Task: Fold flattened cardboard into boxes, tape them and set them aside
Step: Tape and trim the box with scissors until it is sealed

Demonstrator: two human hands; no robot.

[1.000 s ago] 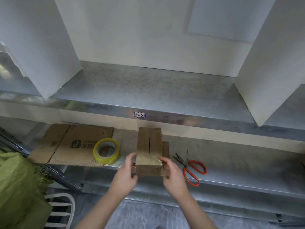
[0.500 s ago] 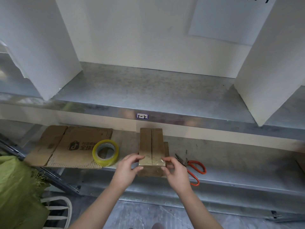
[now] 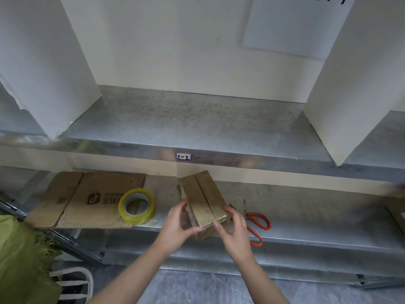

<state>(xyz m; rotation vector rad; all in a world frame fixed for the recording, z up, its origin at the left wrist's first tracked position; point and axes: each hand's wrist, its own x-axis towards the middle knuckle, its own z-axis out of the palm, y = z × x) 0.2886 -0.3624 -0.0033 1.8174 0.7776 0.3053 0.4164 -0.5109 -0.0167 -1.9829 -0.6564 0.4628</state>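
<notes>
A small brown cardboard box (image 3: 203, 198) sits at the front of the lower metal shelf (image 3: 306, 229), turned askew with its top flaps closed along a middle seam. My left hand (image 3: 175, 224) grips its near left corner, thumb on the side and fingers curled under the front edge. At the near right corner my right hand (image 3: 234, 229) holds the box with curled fingers. Clear tape glints on the box's near end. A yellow-rimmed roll of clear tape (image 3: 136, 206) lies left of the box, on a flattened cardboard sheet (image 3: 87, 198).
Orange-handled scissors (image 3: 256, 227) lie just right of the box on the shelf. An upper metal shelf (image 3: 197, 128) carries white panels at both sides. A green sack (image 3: 22, 260) and a white chair back (image 3: 74, 281) are at lower left.
The box has turned from square-on to askew, its far end swung left. Both hands shifted along its near end, and the view dropped a little closer.
</notes>
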